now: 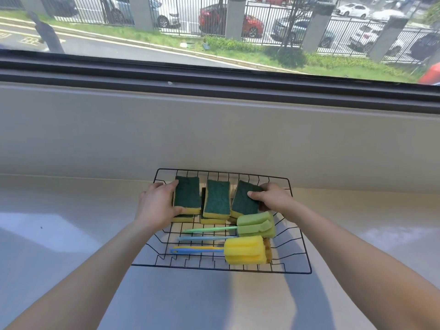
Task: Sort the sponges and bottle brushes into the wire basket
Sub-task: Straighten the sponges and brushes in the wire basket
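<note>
Sponges [217, 198] fill wire basket [214, 268] on countertop [71, 222] below window [214, 32].

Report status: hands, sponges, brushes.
Left hand grips left sponge; right hand grips right sponge. Bottle brushes lying in wire basket. Nothing blocking.

Pale glossy countertop [71, 234] under the black wire basket [297, 236].

A pale countertop [71, 234] meets a low wall under a dark-framed window [214, 75]; outside lie grass [166, 39], a railing fence [342, 36] and a red car [252, 26]
</note>
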The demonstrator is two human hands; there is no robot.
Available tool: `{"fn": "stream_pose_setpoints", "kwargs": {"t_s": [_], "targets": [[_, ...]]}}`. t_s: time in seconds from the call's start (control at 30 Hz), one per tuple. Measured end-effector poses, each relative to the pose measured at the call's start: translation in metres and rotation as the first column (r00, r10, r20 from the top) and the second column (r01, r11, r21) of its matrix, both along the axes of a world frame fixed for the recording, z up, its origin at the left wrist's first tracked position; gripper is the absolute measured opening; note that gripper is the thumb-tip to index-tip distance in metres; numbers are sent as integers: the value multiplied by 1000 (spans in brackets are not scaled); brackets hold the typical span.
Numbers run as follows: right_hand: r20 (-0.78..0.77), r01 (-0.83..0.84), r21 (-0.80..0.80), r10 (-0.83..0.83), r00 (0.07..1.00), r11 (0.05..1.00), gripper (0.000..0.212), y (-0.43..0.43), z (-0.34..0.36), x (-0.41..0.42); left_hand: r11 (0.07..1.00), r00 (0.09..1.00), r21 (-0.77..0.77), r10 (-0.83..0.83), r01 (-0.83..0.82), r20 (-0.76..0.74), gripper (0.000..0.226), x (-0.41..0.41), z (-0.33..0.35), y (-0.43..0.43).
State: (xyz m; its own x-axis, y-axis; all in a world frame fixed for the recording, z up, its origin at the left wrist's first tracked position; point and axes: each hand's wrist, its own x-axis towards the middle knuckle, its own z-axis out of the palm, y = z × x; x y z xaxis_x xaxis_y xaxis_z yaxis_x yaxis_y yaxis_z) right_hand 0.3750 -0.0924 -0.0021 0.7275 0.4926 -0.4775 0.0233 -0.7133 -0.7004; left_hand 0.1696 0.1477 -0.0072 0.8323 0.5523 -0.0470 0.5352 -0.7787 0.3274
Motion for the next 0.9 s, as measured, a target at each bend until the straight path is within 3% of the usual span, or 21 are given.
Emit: {"fn": "stream_pose_setpoints", "kwargs": {"t_s": [0.13, 0.43, 0.63, 0.8, 0.9], "targets": [[-22, 1, 19, 0, 1000, 1000, 36, -3, -2, 3, 999, 1000, -33, -1, 2, 12, 88, 0, 1, -2], [-96, -37, 31, 39, 995, 999, 59, 2, 1, 11, 1000, 1000, -30, 1, -1, 11, 85, 1, -1, -2], [-156, 15, 147, 8, 988, 989, 59, 7, -8, 6, 1000, 1000, -22, 8, -8, 19, 83, 1, -3, -3], [-140, -10, 135, 29, 990, 991, 68, 11, -6, 3, 996, 1000, -86, -9, 10, 9, 96, -2, 2, -6], [-128, -12, 120, 27, 991, 993, 74, 5, -4, 3, 997, 996, 41, -74, 72, 52, 99, -2, 8, -17]]}}
